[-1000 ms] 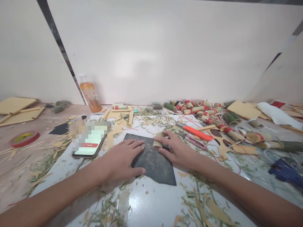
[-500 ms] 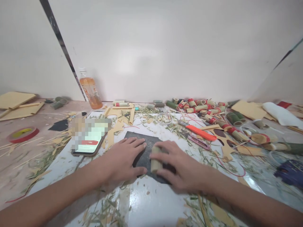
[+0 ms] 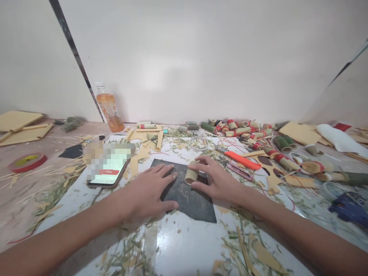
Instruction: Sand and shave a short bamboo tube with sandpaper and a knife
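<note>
My left hand [image 3: 149, 189] lies flat with its fingers spread on the left part of a dark sheet that looks like sandpaper [image 3: 186, 203]. A short bamboo tube [image 3: 191, 175] lies on its side on the upper right part of the sheet. My right hand [image 3: 212, 176] grips the tube between thumb and fingers from the right. The sheet rests on a white board [image 3: 184, 245] strewn with green shavings.
Left stand a phone [image 3: 107, 168], a red tape roll [image 3: 28, 162] and a drink bottle [image 3: 110, 111]. An orange cutter [image 3: 243, 160] lies right of the sheet. Behind it are several bamboo pieces with red bands [image 3: 244, 130]. A blue tool [image 3: 349, 207] sits far right.
My right hand has moved the bamboo tube away from me, up the dark sheet, uncovering the sheet's lower right corner. My left hand has stayed in place.
</note>
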{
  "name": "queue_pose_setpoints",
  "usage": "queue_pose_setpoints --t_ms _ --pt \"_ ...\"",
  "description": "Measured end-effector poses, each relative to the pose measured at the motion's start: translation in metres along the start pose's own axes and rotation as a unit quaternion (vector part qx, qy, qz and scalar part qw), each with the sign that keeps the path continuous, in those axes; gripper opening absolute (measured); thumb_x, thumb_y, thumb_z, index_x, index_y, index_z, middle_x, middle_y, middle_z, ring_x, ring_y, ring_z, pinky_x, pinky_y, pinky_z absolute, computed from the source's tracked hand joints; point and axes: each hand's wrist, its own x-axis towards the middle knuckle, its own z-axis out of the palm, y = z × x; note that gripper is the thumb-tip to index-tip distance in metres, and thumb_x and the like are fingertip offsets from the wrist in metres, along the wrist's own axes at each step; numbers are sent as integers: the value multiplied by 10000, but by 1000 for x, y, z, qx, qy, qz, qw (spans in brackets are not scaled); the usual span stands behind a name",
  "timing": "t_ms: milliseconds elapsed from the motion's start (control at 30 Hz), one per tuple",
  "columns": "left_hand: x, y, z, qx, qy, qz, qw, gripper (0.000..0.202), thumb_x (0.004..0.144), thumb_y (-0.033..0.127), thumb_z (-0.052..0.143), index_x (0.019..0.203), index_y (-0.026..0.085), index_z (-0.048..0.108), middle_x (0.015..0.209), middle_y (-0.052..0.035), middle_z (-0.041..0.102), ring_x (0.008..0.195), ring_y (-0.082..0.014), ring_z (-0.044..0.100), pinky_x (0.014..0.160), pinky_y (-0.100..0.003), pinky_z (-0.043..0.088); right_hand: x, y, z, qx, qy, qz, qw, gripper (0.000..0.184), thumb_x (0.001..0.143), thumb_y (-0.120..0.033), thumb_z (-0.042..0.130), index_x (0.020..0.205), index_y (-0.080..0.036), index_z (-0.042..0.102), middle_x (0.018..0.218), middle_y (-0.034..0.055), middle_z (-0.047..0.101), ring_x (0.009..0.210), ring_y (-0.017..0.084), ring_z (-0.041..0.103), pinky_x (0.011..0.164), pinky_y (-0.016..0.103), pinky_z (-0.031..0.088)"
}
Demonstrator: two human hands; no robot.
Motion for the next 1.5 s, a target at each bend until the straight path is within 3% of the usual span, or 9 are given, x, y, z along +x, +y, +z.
queue_pose_setpoints --t_ms 233,367,467,600,800,1033,1167,1367,1500 --pt "-1 -4 6 -11 10 3 1000 774 819 669 465 1420 184 415 1507 -131 347 1374 -360 304 1076 -508 322 -10 -34 -2 39 -97 -33 994 368 835 -297 622 1193 -240 558 1178 107 554 1105 268 510 928 428 452" --pt "-1 -5 8 -14 12 -2 1000 784 822 688 446 1423 187 410 1518 -126 327 1377 -367 295 1083 -506 306 -8 -28 -3 -23 -12 5 1000 295 860 -323 594 1135 -218 613 1170 140 579 1107 305 515 942 506 412" --pt "0 -5 7 -21 4 2 1000 772 818 667 475 1427 198 406 1517 -116 333 1386 -359 284 1091 -502 297 -7 -21 -1 1 -65 -62 996 372 857 -387 610 1203 -250 603 1258 133 534 1181 296 474 959 462 415" --pt "0 -6 4 -25 -3 -8 1000 794 813 698 451 1429 200 405 1529 -112 309 1391 -356 276 1082 -508 306 -1 -8 -1 -63 6 1 998 335 862 -369 605 1156 -211 631 1162 141 582 1135 307 498 964 498 389" --pt "1 -1 -2 -6 1 5 1000 752 835 696 407 1400 201 448 1479 -131 393 1327 -364 369 1042 -518 343 1 -3 -13 -109 -23 49 993 320 912 -451 544 1140 -250 645 941 84 555 899 246 549 787 395 468" --pt "4 -14 -14 -29 13 38 999 666 836 561 523 1399 219 429 1323 -105 552 1190 -295 496 979 -418 413 -5 -3 -19 -148 -3 29 989 248 894 -437 561 944 -200 614 943 102 584 906 270 540 750 385 445" --pt "3 -17 -11 -16 2 50 999 527 874 577 456 1272 251 569 1383 -94 499 1219 -308 479 970 -415 408 -5 -3 -19 -112 20 62 992 251 907 -428 510 971 -195 578 909 94 635 814 249 564 686 356 438" --pt "3 2 -11 16 38 9 999 485 909 558 389 1211 245 604 1024 -109 618 919 -283 583 788 -417 464 -5 -10 -26 -26 65 110 991 350 973 -347 339 1258 -209 488 973 82 659 865 240 602 763 378 449" --pt "7 3 -13 -9 69 68 995 491 901 528 449 1279 230 544 1286 -102 544 1165 -302 494 969 -429 399 -3 -11 -28 186 33 178 966 362 973 -459 290 1101 -243 550 1006 69 627 827 219 597 656 336 489"
